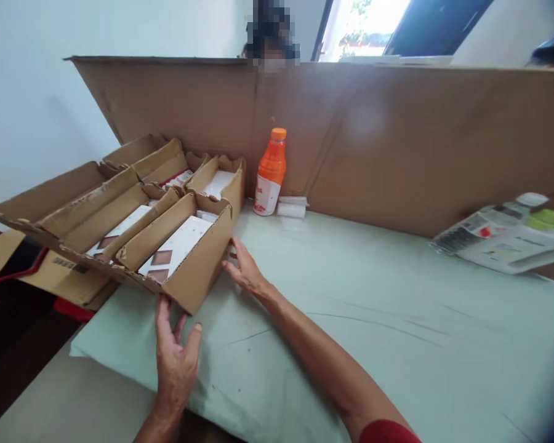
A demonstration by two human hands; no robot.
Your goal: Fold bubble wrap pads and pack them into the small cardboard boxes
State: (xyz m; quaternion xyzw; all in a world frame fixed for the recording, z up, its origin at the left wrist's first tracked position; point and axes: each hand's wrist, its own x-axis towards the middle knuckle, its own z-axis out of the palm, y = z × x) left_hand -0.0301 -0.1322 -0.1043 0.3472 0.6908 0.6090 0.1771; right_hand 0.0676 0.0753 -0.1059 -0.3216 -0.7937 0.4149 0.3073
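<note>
At the left of the table stands a brown cardboard box divider (pixel 203 271), with long open compartments side by side. White cartons (pixel 180 243) with brown squares lie in the nearest compartment, and more white pieces show in others. My left hand (pixel 175 351) is at its near lower edge, fingers stretched up against or just under the cardboard, thumb apart. Against the right side wall lies my right hand (pixel 244 264), fingers extended and thumb spread; its fingertips touch or nearly touch the cardboard. Neither hand is wrapped around anything.
A orange bottle (pixel 270 175) with a white label stands behind the divider, beside small clear-white packs (pixel 292 208). Clear and white plastic containers (pixel 503 237) lie at the right. A tall cardboard panel (pixel 397 141) closes the back. Another carton (pixel 58 277) sits lower left. A person is behind the panel.
</note>
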